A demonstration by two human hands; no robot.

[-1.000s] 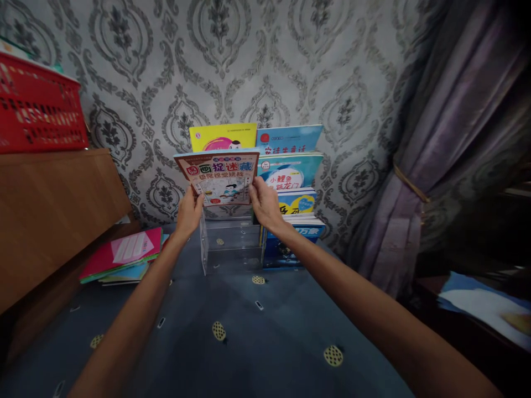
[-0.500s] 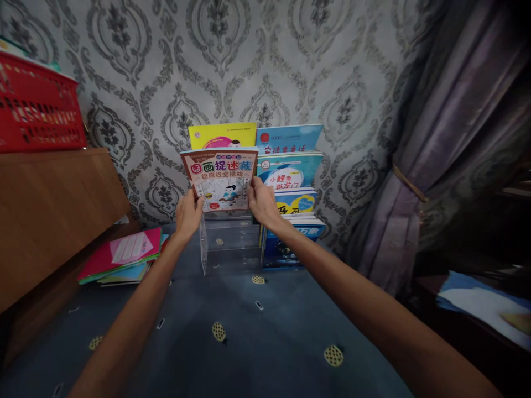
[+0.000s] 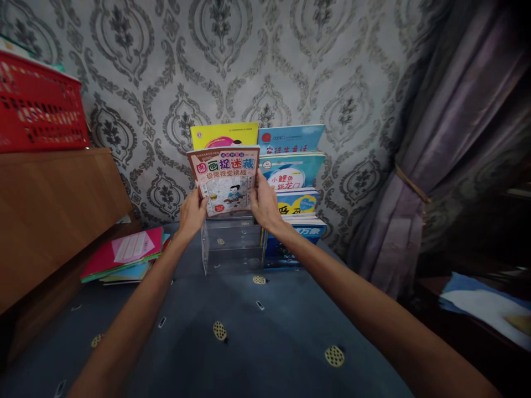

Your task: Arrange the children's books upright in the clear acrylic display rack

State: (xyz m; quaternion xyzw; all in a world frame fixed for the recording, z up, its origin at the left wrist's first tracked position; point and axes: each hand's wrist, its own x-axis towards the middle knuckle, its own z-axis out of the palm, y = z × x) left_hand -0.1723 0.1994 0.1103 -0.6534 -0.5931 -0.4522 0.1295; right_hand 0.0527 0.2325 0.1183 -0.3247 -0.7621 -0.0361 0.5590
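Head cam: book (image 3: 228, 185) btwn hands (image 3: 192, 214) (image 3: 265, 205)

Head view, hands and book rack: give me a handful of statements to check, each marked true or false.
1. The left hand and right hand both hold the brown-bordered book. True.
2. The yellow book is in front of the brown-bordered book. False: the yellow book is behind, partly hidden.
3. The clear rack holds several books on its right side. True.
4. The red basket is at the right of the view. False: the red basket is at the left.
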